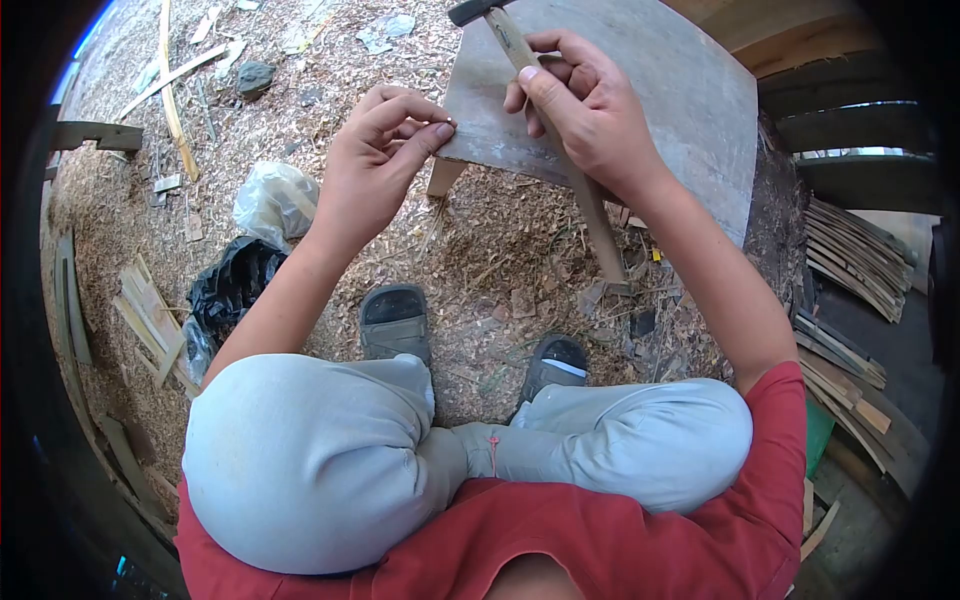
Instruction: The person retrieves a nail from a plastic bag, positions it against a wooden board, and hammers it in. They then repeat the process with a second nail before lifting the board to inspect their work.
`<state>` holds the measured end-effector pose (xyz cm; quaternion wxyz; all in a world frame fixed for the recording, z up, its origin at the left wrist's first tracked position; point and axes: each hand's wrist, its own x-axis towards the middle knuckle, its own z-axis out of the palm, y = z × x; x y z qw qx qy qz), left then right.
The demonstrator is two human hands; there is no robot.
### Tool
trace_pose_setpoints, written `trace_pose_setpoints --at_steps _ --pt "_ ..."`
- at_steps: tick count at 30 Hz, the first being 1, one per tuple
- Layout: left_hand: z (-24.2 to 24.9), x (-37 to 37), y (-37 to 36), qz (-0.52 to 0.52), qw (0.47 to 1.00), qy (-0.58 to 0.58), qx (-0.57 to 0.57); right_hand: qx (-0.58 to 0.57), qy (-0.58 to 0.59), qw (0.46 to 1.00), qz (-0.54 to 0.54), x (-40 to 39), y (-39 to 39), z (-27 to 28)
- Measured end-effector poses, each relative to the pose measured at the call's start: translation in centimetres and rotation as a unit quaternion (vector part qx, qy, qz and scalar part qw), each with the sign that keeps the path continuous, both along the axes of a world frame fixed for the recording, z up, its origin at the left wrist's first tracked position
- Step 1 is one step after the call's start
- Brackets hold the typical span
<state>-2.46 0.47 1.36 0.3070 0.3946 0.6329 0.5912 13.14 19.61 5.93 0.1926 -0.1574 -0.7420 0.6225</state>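
Observation:
My right hand (590, 110) is wrapped around the wooden handle of a hammer (598, 235). The hammer's dark head (472, 10) is up at the top edge of the view, and the handle's end slants down toward my feet. At the near left corner of a grey board (690, 90), my left hand (385, 150) pinches a small nail (452, 121); only a tiny bright tip shows between thumb and forefinger. Beneath that corner a wooden piece (446, 177) sticks out under the board.
Wood shavings cover the ground (330, 60). A clear plastic bag (277, 203) and a black bag (235, 280) lie left of my feet. Thin strips (860, 255) are stacked at right, and loose wood pieces (150, 310) lie at left. My sandals (394, 320) are below the board.

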Motion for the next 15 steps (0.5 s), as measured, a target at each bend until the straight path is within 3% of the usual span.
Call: trace_pose_setpoints --at_steps 3,5,6,8,12,15 --pt "0.1 0.1 -0.1 -0.005 1.0 -0.007 0.013 -0.049 -0.005 0.999 0.011 0.7 0.2 1.8" --pt "0.1 0.0 -0.2 -0.006 1.0 -0.009 0.022 0.015 -0.105 0.994 -0.005 1.9 -0.5 3.9" --pt "-0.1 -0.1 -0.3 -0.01 1.0 -0.011 0.026 0.015 -0.104 0.994 -0.003 2.5 -0.8 3.9" --pt "-0.1 -0.2 -0.3 -0.013 0.999 -0.014 0.03 0.175 -0.098 0.98 0.019 3.6 -1.3 3.8" --pt "-0.5 -0.2 0.0 -0.014 0.999 -0.013 0.03 0.231 -0.107 0.967 0.012 4.4 -3.0 4.0" --pt "-0.6 -0.2 -0.1 -0.013 0.999 -0.024 0.039 0.288 -0.026 0.957 0.019 4.6 -3.3 3.3"
